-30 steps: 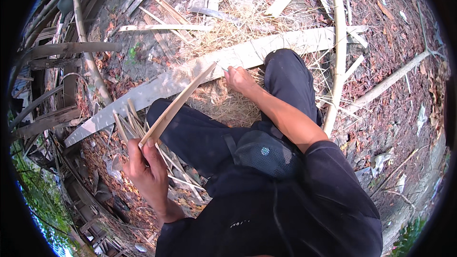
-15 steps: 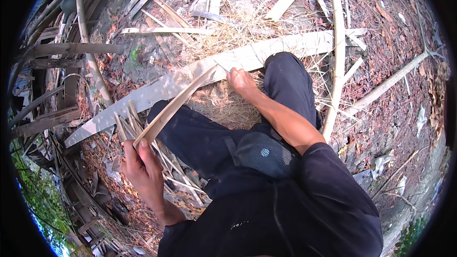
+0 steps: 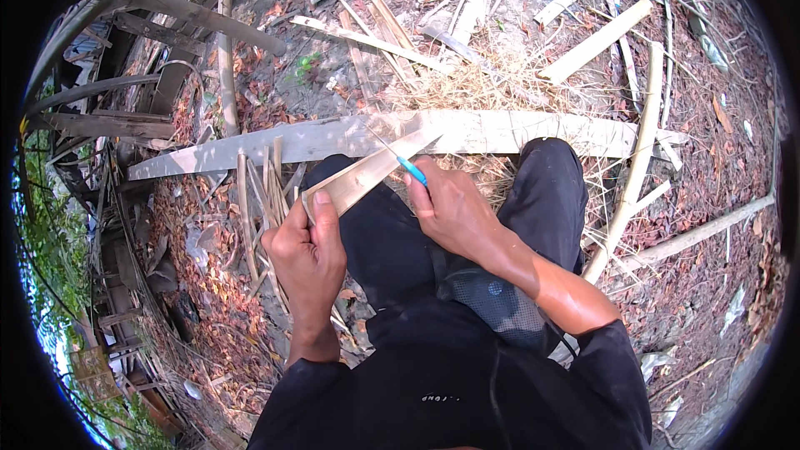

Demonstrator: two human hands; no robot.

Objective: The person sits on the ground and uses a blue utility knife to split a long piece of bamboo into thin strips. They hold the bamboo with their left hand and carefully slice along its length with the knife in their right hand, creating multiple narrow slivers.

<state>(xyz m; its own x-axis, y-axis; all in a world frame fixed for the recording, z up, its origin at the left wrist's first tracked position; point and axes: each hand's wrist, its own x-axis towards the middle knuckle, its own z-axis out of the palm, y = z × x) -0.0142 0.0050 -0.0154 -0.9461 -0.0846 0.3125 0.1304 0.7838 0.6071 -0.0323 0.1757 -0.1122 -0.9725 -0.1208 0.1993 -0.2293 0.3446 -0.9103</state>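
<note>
My left hand grips the near end of a split bamboo strip, thumb on top and fingers curled beneath. The strip slants away over my left thigh, its far end above a long pale plank on the ground. My right hand is closed round the blue handle of a small knife. The knife's thin blade lies against the strip's upper edge; whether it cuts in, I cannot tell.
Thin bamboo strips lean beside my left leg. Straw-like shavings are heaped beyond the plank. A pale pole crosses the plank at the right. Stacked timber stands at the left. My knees flank the work.
The right hand has moved in toward me, and the knife now shows against the strip. The left hand has turned the strip's broad face up. The view has shifted.
</note>
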